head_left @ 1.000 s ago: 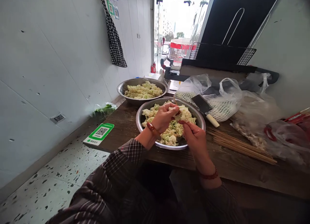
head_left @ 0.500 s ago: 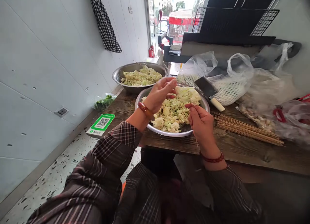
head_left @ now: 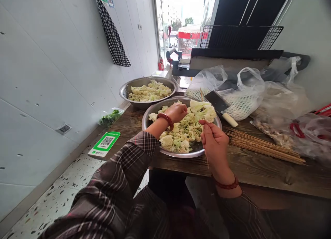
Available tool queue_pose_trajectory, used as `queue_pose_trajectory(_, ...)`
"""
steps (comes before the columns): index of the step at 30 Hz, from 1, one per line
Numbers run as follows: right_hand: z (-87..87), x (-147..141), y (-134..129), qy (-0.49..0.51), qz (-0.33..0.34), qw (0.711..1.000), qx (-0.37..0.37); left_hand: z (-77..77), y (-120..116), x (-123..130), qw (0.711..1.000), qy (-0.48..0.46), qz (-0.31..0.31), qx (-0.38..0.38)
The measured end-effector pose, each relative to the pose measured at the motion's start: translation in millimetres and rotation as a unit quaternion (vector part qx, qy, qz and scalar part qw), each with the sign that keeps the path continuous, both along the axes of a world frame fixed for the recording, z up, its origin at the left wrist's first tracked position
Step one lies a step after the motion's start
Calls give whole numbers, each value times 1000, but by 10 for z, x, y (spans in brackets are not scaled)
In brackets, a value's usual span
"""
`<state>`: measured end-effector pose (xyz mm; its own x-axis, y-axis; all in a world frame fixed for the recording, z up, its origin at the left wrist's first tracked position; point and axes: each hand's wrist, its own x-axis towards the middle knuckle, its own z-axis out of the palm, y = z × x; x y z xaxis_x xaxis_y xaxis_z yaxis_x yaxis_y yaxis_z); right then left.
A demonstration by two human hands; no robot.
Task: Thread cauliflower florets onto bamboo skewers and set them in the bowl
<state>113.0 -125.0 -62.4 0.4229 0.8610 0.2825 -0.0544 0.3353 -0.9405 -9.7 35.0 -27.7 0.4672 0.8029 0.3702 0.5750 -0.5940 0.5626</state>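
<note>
My right hand [head_left: 215, 141] is closed around a thin wooden skewer [head_left: 208, 162], over the right rim of a metal bowl. Cauliflower [head_left: 203, 111] is threaded on the skewer just above my fingers, and the pointed tip sticks out past it. My left hand [head_left: 176, 113] is over the middle of the same metal bowl [head_left: 178, 154], back of the hand up. Its fingers bend down toward the loose cauliflower florets [head_left: 187, 128], and their tips are hidden, so I cannot tell whether they hold a piece.
Behind stands a second metal bowl [head_left: 123, 95] holding skewered cauliflower. A cleaver [head_left: 217, 102] leans by plastic bags [head_left: 245, 97]. Bare skewers [head_left: 266, 146] lie in a bundle at the right. A green QR-code sign [head_left: 105, 143] sits at the table's left edge.
My left hand has moved away from the skewered cauliflower, down over the florets in the bowl. My right hand keeps its hold on the skewer. The view has tilted up slightly.
</note>
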Motion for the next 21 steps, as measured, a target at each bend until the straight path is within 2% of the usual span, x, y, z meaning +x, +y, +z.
queue_pose_trajectory(3,-8,-1,-4,-9,-1,1000,0,-129,56,-12,994,109,3,2)
queue_pose_trajectory(7,-12,-7,-15,-10,-4,1000,5,-241,64,-16,958,284,-31,26)
queue_pose_trajectory(11,-4,-15,-26,-16,-9,1000,5,-298,14,54,932,355,-46,60)
queue_pose_trajectory(14,6,-17,-31,-14,-2,1000,9,-339,-26,109,928,359,-60,74)
queue_pose_trajectory(17,14,-17,-30,-8,-2,1000,7,-343,-27,125,939,322,-87,81)
queue_pose_trajectory(19,15,-16,-26,-6,-4,1000,3,-300,1,97,962,253,-71,68)
queue_pose_trajectory(21,11,-15,-20,-2,-3,1000,1,-225,37,33,991,127,-29,11)
